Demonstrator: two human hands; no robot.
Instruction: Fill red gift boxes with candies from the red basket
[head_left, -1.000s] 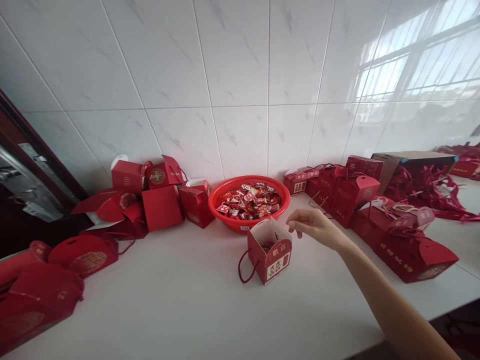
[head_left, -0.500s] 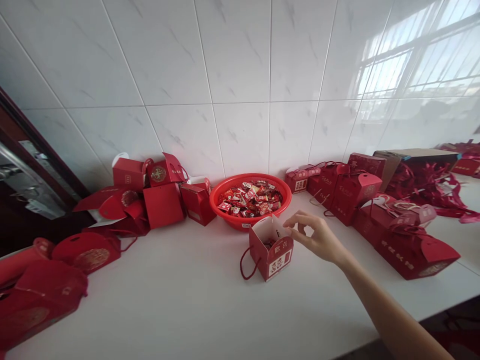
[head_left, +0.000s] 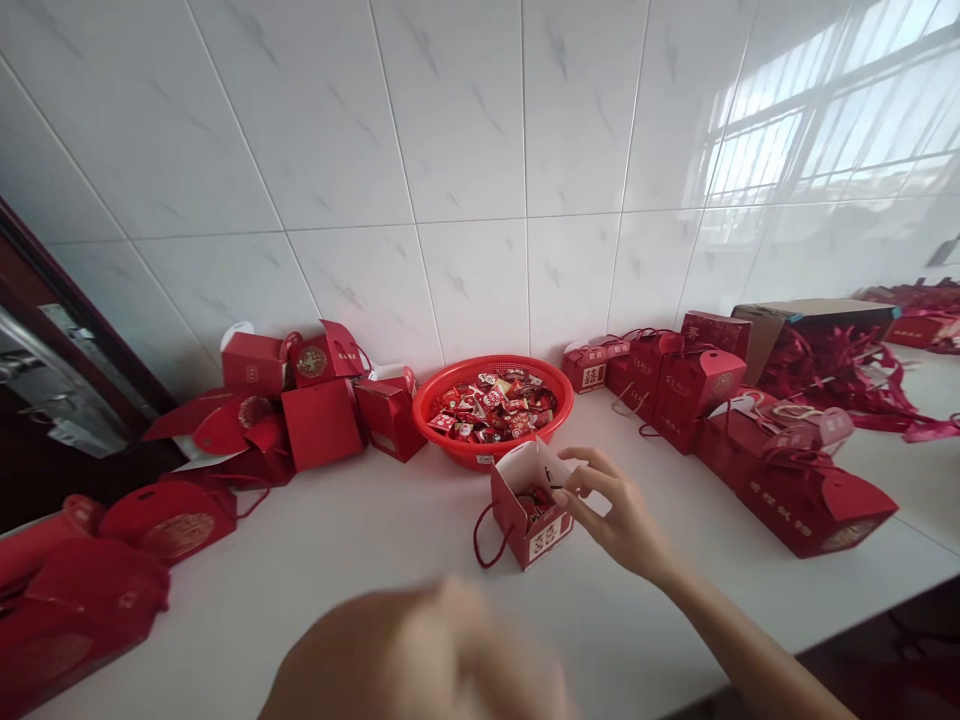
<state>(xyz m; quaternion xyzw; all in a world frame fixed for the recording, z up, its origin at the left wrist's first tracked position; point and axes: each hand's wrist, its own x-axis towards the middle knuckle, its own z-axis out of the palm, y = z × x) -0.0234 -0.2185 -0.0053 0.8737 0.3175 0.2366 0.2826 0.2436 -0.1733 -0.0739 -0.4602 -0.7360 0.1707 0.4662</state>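
Observation:
A small red box (head_left: 536, 535) stands on the white table with its top open, wrapped pieces inside and a dark red cord handle on its left. My right hand (head_left: 611, 510) pinches the box's right flap between thumb and fingers. At the bottom of the view my left hand (head_left: 435, 655) is a large blur in front of the box; its fingers and anything in them cannot be made out. Just behind the box sits a red plastic basket (head_left: 491, 460) full of wrapped sweets (head_left: 491, 405).
Red boxes (head_left: 322, 425) crowd the left side. More red boxes (head_left: 697, 390) line the right, beside a carton (head_left: 814, 308) with dark red ribbons (head_left: 840, 375). A tiled wall (head_left: 472, 280) runs behind the table (head_left: 337, 550).
My left hand has come into view from below. My right hand has closed on the right flap, and the front flap no longer stands up, so more of the contents shows.

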